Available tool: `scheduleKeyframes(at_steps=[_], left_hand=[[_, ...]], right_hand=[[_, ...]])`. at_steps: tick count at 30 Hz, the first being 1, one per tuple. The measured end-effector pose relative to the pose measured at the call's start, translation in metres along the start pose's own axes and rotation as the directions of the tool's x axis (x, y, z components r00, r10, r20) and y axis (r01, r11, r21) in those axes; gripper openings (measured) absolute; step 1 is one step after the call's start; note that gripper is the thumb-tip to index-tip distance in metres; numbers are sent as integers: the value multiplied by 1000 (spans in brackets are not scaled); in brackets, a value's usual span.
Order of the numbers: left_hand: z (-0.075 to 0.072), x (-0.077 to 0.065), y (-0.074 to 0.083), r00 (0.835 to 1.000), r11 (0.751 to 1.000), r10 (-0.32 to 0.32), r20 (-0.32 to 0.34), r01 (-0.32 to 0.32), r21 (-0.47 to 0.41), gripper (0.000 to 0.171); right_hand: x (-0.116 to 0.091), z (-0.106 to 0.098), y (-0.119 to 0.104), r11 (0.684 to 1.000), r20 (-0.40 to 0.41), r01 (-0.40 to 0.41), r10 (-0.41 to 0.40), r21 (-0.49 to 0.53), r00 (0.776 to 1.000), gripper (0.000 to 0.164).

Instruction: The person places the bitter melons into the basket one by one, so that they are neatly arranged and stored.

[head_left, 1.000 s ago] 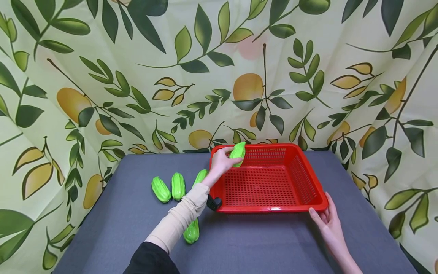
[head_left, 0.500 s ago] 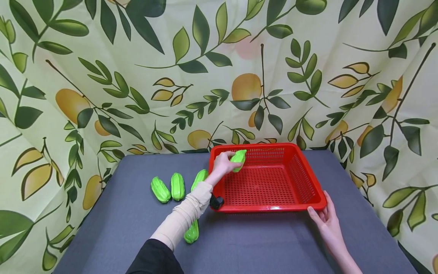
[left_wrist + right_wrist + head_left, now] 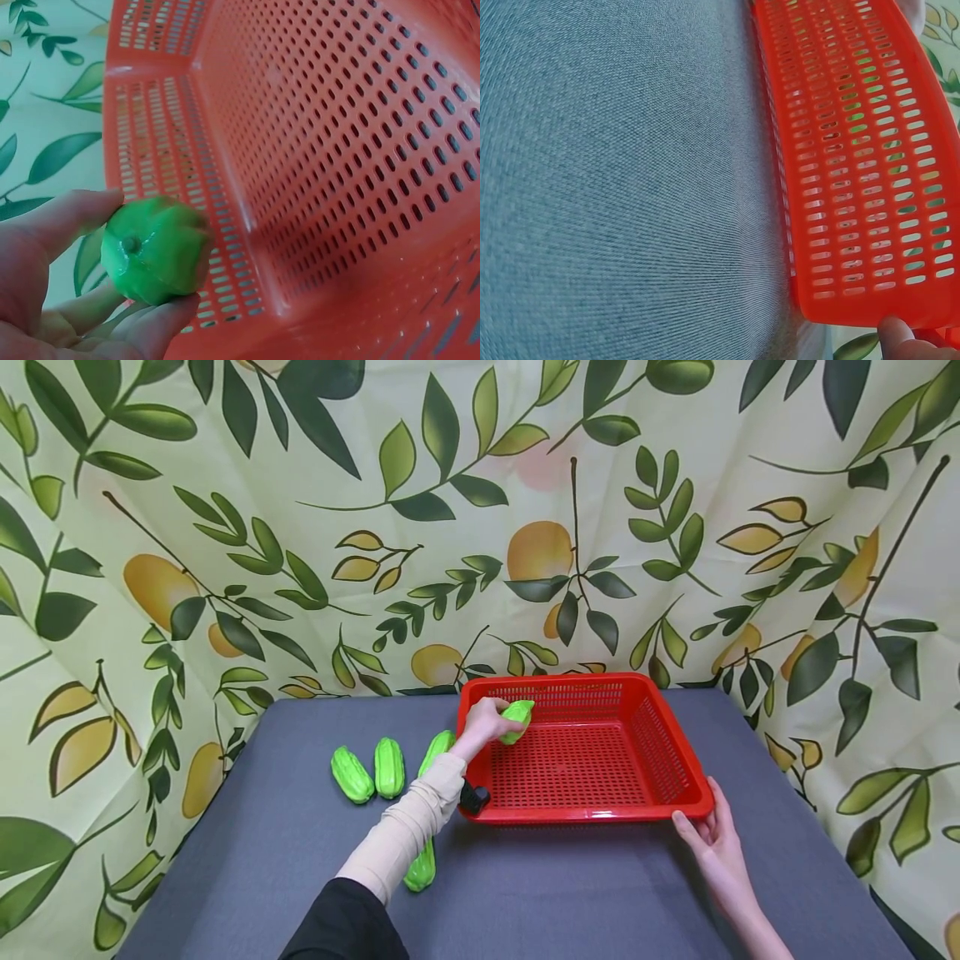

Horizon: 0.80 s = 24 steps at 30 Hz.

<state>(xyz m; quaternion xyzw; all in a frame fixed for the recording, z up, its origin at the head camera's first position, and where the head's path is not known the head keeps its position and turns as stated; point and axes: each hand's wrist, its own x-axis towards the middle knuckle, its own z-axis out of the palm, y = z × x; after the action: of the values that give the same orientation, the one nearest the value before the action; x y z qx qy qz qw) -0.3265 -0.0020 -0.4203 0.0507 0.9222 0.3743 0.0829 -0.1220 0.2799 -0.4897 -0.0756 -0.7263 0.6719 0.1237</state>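
My left hand (image 3: pixel 486 722) pinches a ridged green gourd (image 3: pixel 517 722) between thumb and fingers, over the left part of the red plastic basket (image 3: pixel 592 817). The gourd's stem end (image 3: pixel 132 244) faces the camera in the left wrist view, in front of the perforated wall. At the basket's near right corner, my right hand (image 3: pixel 716 839) grips the rim. In the right wrist view only a bit of that hand's fingers (image 3: pixel 901 343) shows at the corner. No other gourd is seen inside the basket.
Left of the basket lie several more green gourds: one at the far left (image 3: pixel 352 775), another beside it (image 3: pixel 389 767), one (image 3: pixel 437 749) partly behind my left arm, and one (image 3: pixel 420 868) nearer. A grey cloth (image 3: pixel 570 893) covers the table. Leaf-patterned fabric (image 3: pixel 450 552) hangs behind.
My left hand has lowered the gourd a little into the basket, and the gourd's tilt has changed. My right hand keeps its grip on the basket corner.
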Motion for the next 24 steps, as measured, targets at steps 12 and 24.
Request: scheduleKeyframes(at_steps=[12, 24], left_hand=[[-7, -18, 11, 995, 994, -102, 7, 101, 49, 42], [-4, -18, 14, 987, 969, -160, -19, 161, 187, 25]], right_hand=[[-1, -1, -1, 1000, -2, -9, 9, -8, 1000, 84], [-1, -1, -3, 1000, 4, -8, 8, 3, 1000, 83]])
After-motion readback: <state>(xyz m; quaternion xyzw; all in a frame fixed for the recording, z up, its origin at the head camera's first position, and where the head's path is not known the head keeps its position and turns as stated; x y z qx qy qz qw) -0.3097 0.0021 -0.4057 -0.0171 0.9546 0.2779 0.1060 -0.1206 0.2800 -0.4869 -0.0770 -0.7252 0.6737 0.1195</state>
